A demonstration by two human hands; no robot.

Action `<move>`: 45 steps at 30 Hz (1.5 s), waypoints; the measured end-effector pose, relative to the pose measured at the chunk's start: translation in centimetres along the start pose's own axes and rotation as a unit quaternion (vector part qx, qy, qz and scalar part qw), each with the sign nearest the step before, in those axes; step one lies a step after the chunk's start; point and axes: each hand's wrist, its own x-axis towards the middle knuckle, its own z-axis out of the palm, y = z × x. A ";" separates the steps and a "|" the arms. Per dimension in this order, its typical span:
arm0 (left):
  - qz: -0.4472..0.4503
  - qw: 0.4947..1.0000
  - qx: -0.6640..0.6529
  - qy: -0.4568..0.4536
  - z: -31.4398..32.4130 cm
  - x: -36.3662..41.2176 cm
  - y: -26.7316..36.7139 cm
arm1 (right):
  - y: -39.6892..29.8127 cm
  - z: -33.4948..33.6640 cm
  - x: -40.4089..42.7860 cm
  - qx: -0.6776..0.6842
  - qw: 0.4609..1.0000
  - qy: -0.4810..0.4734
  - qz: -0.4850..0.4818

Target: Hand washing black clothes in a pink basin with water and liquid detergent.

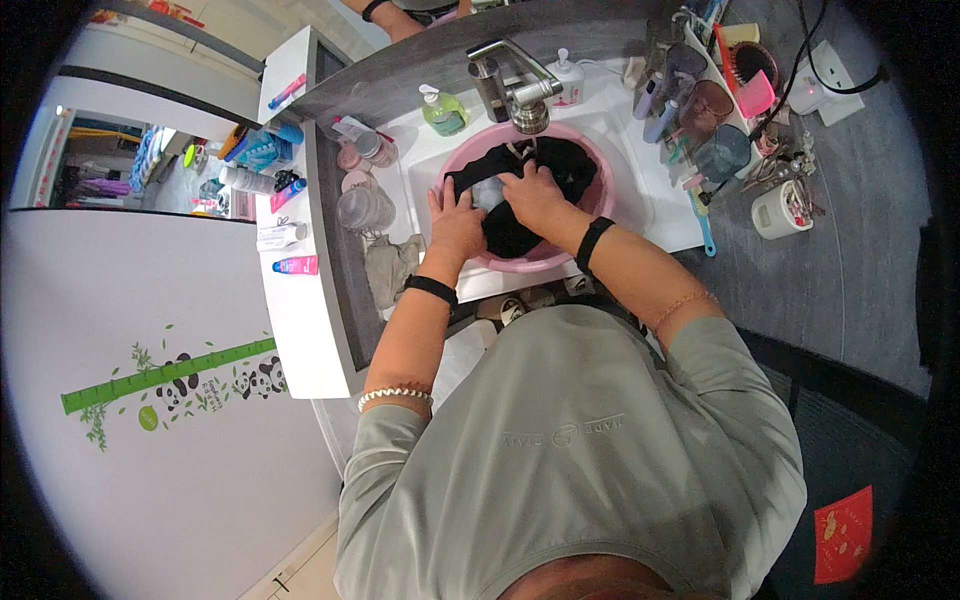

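Observation:
A black cloth garment (511, 229) lies bunched in a pink plastic basin (604, 196), which stands in the white washbasin (637, 161). My left hand (457, 226) holds the garment's left part near the basin's rim, fingers somewhat spread. Over the middle of the cloth, my right hand (536, 196) grips the fabric with bent fingers. Between the hands a pale grey-white patch (489, 193) shows; whether it is lining or soapy water I cannot tell. The metal tap (529, 112) hangs over the basin's far side.
Behind the basin stand a green soap pump bottle (444, 112) and a white pump bottle (567, 79). Jars (366, 208) and a grey cloth (393, 268) lie left. Cups (721, 151), a blue-handled brush (703, 223) and a white container (781, 210) sit right. A white shelf unit (304, 330) borders the left.

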 end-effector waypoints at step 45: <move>-0.072 0.920 -0.372 -0.097 0.6 2.3 -3.0 | 8.8 2.3 -2.6 0.425 0.845 0.104 0.307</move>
